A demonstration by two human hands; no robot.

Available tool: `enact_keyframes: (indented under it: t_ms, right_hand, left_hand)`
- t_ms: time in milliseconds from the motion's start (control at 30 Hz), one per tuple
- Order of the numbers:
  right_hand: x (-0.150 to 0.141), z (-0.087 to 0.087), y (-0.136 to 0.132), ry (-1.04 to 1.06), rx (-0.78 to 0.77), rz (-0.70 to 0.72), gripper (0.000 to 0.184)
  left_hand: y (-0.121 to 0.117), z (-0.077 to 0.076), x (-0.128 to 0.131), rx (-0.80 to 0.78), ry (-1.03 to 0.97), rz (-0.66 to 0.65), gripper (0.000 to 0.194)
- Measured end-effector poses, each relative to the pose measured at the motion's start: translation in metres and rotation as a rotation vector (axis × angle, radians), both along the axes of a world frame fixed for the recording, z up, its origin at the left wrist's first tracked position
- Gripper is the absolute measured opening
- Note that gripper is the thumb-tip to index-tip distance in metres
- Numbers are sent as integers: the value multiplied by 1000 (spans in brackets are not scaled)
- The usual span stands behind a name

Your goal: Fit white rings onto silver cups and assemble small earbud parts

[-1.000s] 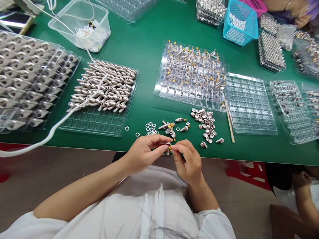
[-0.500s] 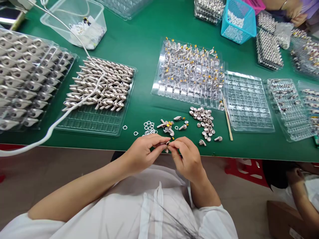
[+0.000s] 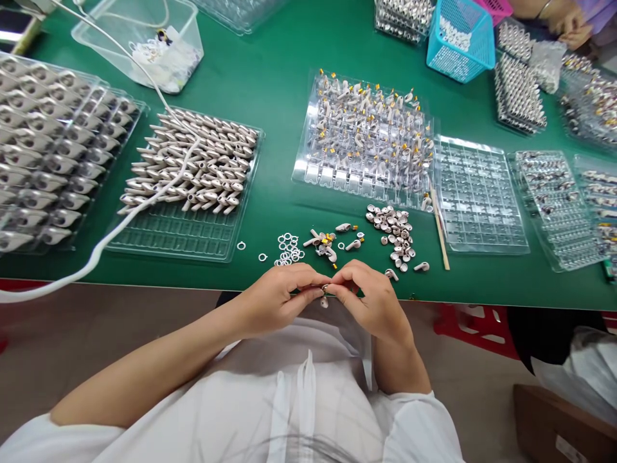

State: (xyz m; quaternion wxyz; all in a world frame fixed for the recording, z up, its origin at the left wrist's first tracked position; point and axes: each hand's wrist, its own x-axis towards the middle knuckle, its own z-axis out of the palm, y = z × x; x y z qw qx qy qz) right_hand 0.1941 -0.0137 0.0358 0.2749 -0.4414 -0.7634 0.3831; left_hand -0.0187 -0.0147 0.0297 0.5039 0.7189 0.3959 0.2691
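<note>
My left hand (image 3: 277,297) and my right hand (image 3: 373,299) meet at the near edge of the green table (image 3: 270,71), fingertips pinched together on a small beige earbud shell (image 3: 324,294). Its stem pokes down below my fingers. Just beyond my hands lie several white rings (image 3: 288,248), a few loose earbud shells with yellow tips (image 3: 325,243) and a heap of small round caps (image 3: 395,235).
Clear trays of beige shells (image 3: 193,170) and of yellow-tipped parts (image 3: 369,138) sit behind, an unfilled tray (image 3: 477,196) to the right with a wooden stick (image 3: 440,228) beside it. A white cable (image 3: 110,231), a blue basket (image 3: 460,38) and another person's hands (image 3: 569,22) are farther off.
Both hands have drawn slightly toward me and lower, staying pinched on the shell; the right wrist has turned outward. The view shifted a little.
</note>
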Motion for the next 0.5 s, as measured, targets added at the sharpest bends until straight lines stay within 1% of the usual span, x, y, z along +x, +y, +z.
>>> enact_keyframes:
  t_ms: [100, 200, 300, 400, 500]
  right_hand:
    - [1, 0, 2, 23, -50, -9, 12]
    - [-1, -1, 1, 34, -58, -29, 12]
    - [-5, -3, -1, 50, -56, -50, 10]
    - [-8, -4, -4, 104, -74, -103, 5]
    - [-12, -7, -7, 164, -110, -177, 5]
  left_hand:
    - [1, 4, 1, -56, -37, -17, 23]
    - [0, 6, 2, -91, -38, 10, 22]
    - [-1, 5, 4, -152, -26, 76, 21]
    - [-3, 3, 6, -228, -49, 163, 21]
    - [-5, 1, 8, -239, -70, 223, 21]
